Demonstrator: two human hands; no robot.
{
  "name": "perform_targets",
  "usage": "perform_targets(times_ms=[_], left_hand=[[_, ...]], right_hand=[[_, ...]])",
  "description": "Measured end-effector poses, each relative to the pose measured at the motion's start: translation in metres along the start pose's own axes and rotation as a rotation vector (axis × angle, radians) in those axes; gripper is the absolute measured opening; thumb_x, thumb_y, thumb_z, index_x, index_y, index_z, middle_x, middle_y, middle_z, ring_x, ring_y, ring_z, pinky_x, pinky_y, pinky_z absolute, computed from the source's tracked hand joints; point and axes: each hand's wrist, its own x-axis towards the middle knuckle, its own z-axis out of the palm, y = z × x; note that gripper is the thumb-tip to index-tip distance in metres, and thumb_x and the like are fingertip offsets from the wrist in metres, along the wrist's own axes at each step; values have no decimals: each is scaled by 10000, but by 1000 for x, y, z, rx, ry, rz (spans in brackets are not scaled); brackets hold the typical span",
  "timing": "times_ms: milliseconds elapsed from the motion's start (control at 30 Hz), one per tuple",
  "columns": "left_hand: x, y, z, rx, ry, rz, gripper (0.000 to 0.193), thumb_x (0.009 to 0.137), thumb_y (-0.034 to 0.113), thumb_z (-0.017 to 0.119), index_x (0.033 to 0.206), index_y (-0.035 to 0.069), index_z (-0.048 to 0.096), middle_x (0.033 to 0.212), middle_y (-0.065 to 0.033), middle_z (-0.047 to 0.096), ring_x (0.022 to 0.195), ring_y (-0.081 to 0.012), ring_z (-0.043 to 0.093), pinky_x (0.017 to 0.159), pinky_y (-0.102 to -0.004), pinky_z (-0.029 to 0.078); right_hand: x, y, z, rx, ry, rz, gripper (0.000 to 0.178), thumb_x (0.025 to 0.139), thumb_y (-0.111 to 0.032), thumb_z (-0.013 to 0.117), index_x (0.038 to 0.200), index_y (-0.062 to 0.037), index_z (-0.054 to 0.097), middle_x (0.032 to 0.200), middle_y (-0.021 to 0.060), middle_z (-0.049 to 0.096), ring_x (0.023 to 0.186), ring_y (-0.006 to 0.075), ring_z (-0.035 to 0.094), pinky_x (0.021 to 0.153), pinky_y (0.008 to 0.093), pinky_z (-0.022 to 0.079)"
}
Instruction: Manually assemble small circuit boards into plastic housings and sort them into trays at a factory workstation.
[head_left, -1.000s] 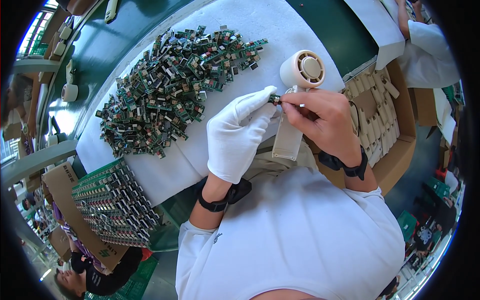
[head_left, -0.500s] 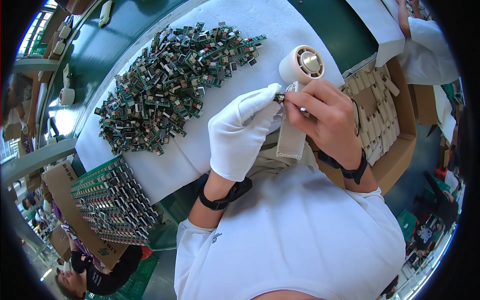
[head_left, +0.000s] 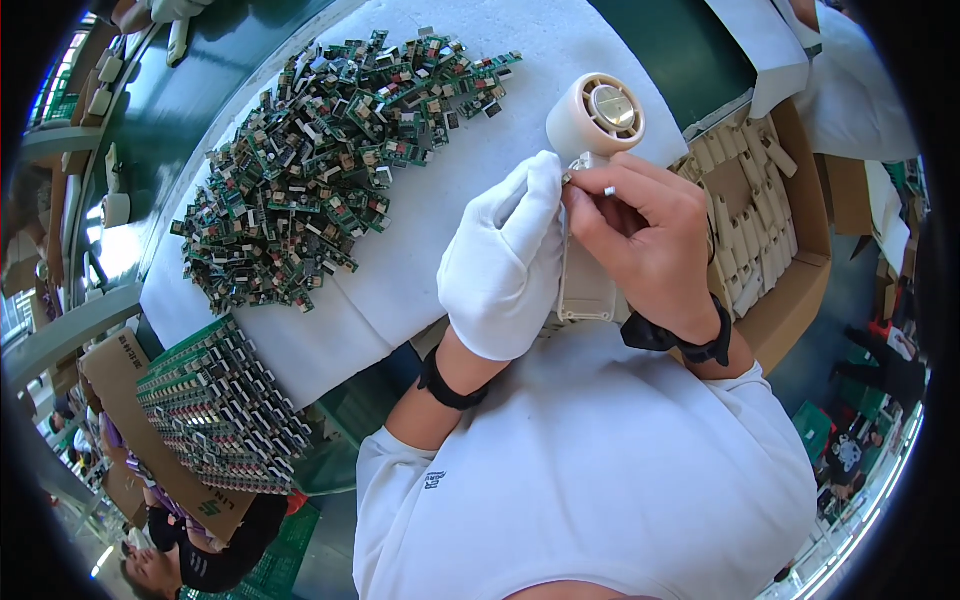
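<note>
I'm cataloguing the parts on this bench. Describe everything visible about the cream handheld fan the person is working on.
The cream handheld fan looks like smooth plastic: a short round head with a slotted grille and a shiny metallic hub, on a flat, pale handle that runs down toward the person's chest. It lies over the edge of the white padded sheet, head pointing away from the person. The gloved left hand grips it from the left; the bare right hand pinches at the neck just under the head, covering that joint.

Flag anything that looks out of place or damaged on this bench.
Nothing stands out. The circuit boards lie in a loose heap on the white cloth, while the left hand and right hand hold a cream handheld fan.
</note>
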Motion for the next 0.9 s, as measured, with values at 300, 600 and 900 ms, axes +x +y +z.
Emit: perform_targets(times_ms=[300, 600, 900], left_hand=[[3, -3, 4, -101, 73, -86, 313, 893, -43, 725, 1200, 20, 721, 1116, -115, 736, 952, -166, 713, 820, -286, 572], [4, -3, -6, -471, 0, -491, 328, 898, -26, 730, 1221, 35, 726, 1095, -82, 739, 944, -115, 698, 819, -263, 569], [7, -2, -10, -528, -55, -581, 320, 904, -26, 724, 1219, 33, 727, 1098, -70, 739, 947, -113, 694, 832, -264, 564]], right_hand=[[6, -3, -9, 31, -75, 1, 117, 865, 5, 732, 980, 14, 750, 760, 15, 624, 638, 54, 526, 555, 227, 398], [10, 9, -18, 195, -215, -31, 180, 885, 21, 728, 1052, -23, 781, 841, 22, 679, 715, 54, 587, 611, 201, 442], [18, 6, -26, -360, -108, -334, 159, 871, -23, 746, 1024, -56, 771, 844, 47, 654, 639, 141, 621, 538, 304, 475]])
